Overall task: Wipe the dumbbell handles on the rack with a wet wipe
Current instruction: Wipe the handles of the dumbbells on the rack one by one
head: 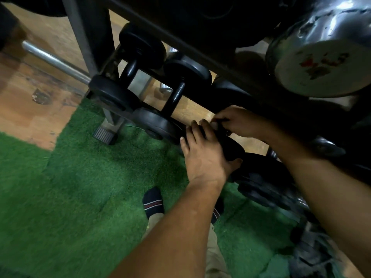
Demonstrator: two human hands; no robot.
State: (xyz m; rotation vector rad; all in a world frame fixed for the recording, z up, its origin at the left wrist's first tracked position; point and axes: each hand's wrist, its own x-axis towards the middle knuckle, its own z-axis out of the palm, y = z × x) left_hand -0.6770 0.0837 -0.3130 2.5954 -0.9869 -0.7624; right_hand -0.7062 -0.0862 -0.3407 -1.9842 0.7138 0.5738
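Now your left hand (pixel 202 155) lies flat on a dark dumbbell end, fingers straight | your right hand (pixel 234 122) curls round the black dumbbell handle (pixel 222 130) just past it; no wipe shows | handle runs away from you, low on the rack (pixel 180 39) | right hand is nearer | two black dumbbells (pixel 160 93) wait to the left

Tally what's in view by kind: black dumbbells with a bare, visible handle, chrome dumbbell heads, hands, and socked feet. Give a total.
Black dumbbells with a bare handle showing: 2, far-left dumbbell and second dumbbell
Chrome dumbbell heads: 1, chrome head
Hands: 2, left hand and right hand
Socked feet: 2, left foot and right foot, partly hidden
Total: 7
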